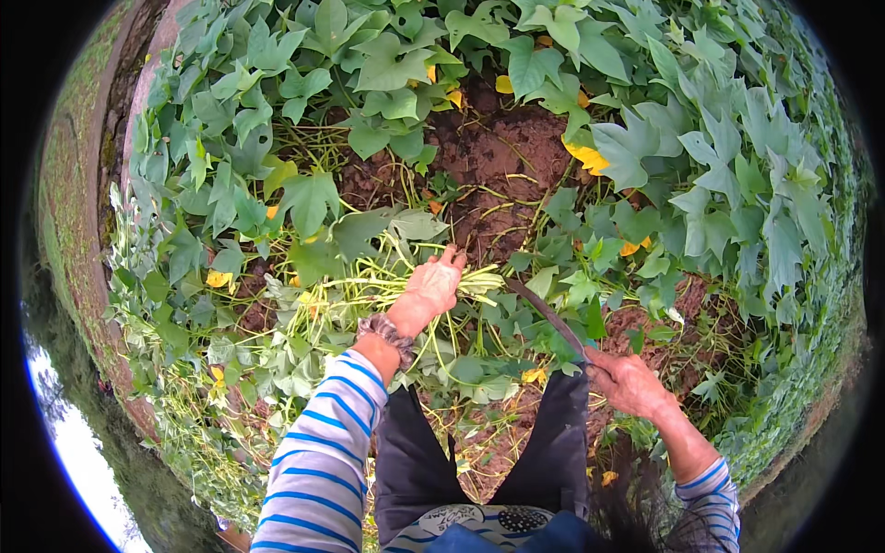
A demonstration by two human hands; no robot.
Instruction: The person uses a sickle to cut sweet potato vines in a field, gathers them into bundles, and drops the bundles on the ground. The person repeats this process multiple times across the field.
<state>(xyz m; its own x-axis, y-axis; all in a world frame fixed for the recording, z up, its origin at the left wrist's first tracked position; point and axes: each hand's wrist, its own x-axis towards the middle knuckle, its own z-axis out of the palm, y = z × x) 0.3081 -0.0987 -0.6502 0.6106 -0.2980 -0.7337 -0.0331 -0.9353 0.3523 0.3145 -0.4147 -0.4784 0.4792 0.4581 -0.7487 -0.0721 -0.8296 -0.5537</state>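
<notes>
My left hand (430, 282) is closed around a thick bundle of pale green leaf stalks (480, 282). The cut ends point right and the lobed leaves (359, 231) trail off to the left. A scrunchie (387, 335) circles that wrist. In my right hand (626, 383) is a knife with a long, dark, slightly curved blade (550, 314). Its tip lies close to the stalk ends, and whether they touch I cannot tell. The knife's handle is hidden inside my fist.
Leafy vines, apparently sweet potato, (726, 159) crowd the far side and the right. Bare reddish soil (508, 148) with thin stems shows ahead. Yellowed leaves (588, 157) are scattered about. Loose cut vines (200, 408) lie to the left, before a dirt path (90, 228). My trousered legs (553, 428) stand among the plants.
</notes>
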